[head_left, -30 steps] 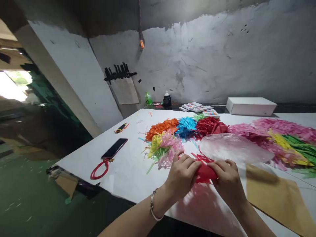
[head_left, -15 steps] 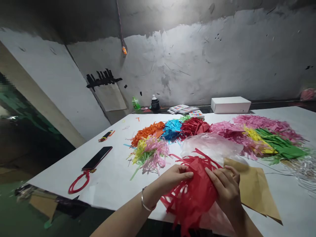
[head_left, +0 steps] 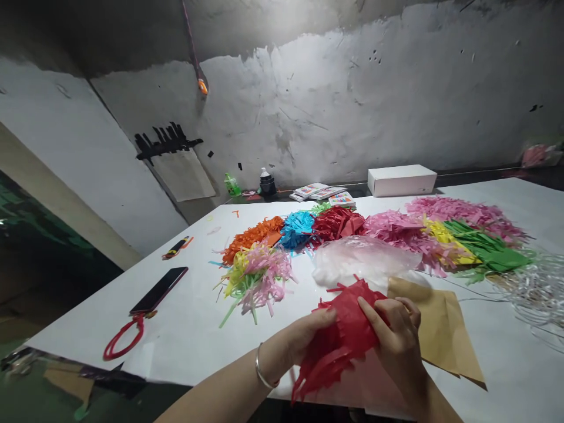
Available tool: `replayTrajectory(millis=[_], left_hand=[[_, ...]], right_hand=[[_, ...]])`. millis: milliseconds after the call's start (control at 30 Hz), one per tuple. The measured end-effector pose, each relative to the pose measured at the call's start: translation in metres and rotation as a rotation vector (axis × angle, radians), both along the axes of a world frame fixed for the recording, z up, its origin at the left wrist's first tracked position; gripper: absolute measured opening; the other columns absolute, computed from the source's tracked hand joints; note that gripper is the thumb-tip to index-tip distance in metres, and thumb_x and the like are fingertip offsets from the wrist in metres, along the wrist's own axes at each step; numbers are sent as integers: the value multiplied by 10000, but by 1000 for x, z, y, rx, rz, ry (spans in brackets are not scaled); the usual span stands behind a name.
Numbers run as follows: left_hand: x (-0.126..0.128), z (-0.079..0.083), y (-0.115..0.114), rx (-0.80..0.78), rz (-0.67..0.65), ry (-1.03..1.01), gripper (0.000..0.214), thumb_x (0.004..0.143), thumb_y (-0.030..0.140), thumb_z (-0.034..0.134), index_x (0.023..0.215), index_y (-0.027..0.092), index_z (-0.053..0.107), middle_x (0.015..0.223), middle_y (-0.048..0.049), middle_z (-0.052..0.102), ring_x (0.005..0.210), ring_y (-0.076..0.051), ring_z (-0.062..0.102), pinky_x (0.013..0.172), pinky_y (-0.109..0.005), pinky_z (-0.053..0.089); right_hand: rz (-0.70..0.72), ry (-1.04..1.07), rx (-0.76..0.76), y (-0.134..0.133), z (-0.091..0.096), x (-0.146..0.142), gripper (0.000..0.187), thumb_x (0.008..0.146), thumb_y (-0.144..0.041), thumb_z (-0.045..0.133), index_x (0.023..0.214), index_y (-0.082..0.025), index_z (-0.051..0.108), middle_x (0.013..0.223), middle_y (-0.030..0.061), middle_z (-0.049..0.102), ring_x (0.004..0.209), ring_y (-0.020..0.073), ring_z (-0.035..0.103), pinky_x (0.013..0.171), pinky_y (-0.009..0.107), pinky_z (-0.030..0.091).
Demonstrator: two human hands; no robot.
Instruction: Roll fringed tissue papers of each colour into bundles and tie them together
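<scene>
Both my hands grip one sheet of red fringed tissue paper (head_left: pixel 341 335) above the near edge of the white table (head_left: pixel 198 317). My left hand (head_left: pixel 304 341), with a silver bangle on its wrist, pinches the sheet's left side. My right hand (head_left: pixel 394 338) has its fingers pressed on the sheet's right side. Cut red strips hang down from the sheet past the table edge. A clear plastic bag (head_left: pixel 361 261) lies just beyond the sheet.
Brown paper (head_left: pixel 445 335) lies right of my hands. Piles of fringed paper in orange (head_left: pixel 251 235), blue (head_left: pixel 299 226), red (head_left: pixel 337 223), pink (head_left: pixel 462 214), green (head_left: pixel 484 249) and mixed colours (head_left: pixel 258 273) cover the middle. A phone (head_left: pixel 158 291) with red strap lies left, a white box (head_left: pixel 400 179) at the back.
The folded red paper has been opened out into a wide fringed sheet, then drawn together somewhat. The view has swung to the right.
</scene>
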State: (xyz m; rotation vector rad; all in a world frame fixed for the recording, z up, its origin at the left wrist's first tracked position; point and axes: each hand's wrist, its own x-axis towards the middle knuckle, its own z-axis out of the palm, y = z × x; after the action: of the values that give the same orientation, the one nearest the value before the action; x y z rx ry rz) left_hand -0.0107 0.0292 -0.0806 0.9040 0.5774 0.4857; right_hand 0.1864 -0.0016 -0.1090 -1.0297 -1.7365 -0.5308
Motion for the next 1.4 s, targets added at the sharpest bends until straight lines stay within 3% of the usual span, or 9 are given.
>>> replayTrajectory(millis=[133,367,600,700,800,933,1067,1233,1400], left_hand=[[9,-2,-4,-153,-226,-7,358,578,268,849,817,56,689,676,-60,684,468,-107,599,428,-182,473],[-3,17,14,-7,-75,120,328,661,264,816,872,98,627,636,-17,646,465,-78,573,445,-154,450],[-92,12,24,218,188,477,308,768,295,690,1014,147,580,573,48,561,436,-72,471,410,-161,334],[-115,10,13,555,365,777,319,817,278,638,1112,168,589,830,-40,672,703,-164,634,591,-253,502],[-105,4,-12,1151,496,945,334,864,255,616,1193,200,587,1225,-120,620,1121,-262,589,937,-422,502],[-64,-18,-39,1540,27,830,373,891,307,646,1244,213,572,1251,-107,619,1180,-272,536,1077,-482,404],[-48,-43,-35,1562,-75,838,301,936,187,548,1235,154,569,1196,-119,655,1093,-261,568,981,-429,468],[-58,-51,-19,1440,73,769,246,950,95,438,1095,174,621,1068,-97,693,972,-229,608,870,-384,503],[-56,-48,-17,1223,245,773,212,924,100,452,1028,178,619,997,-87,696,923,-219,621,834,-363,525]], right_hand=[[-52,12,-31,7,5,23,250,958,-134,510,1146,-192,665,902,61,594,864,206,572,892,448,376],[-200,-232,86,-15,28,81,450,915,-44,529,1336,-190,587,856,44,562,812,177,564,882,388,404],[58,-390,-140,-29,-36,14,321,940,-75,445,1150,-117,683,989,94,700,962,232,596,1034,461,330],[114,-372,-213,-25,-54,-14,307,901,-45,463,1074,-118,707,1027,104,716,1012,246,602,1067,455,326],[150,-333,-250,-21,-57,-31,309,879,-28,458,1024,-109,719,1006,118,725,988,251,617,1041,445,381],[197,-262,-337,-22,-57,-37,296,947,-172,459,1095,-98,705,1083,132,718,1036,266,624,999,436,441],[239,-301,-400,-27,-54,-18,326,966,-164,463,1229,-106,647,1232,125,676,1182,251,585,1039,415,430],[145,-229,-403,-45,-38,8,397,918,-73,524,1311,-45,578,1303,198,611,1276,297,518,1062,484,403],[262,-152,-278,-58,-27,-9,286,909,-35,533,1140,-108,687,1046,94,739,1108,222,611,1015,395,425]])
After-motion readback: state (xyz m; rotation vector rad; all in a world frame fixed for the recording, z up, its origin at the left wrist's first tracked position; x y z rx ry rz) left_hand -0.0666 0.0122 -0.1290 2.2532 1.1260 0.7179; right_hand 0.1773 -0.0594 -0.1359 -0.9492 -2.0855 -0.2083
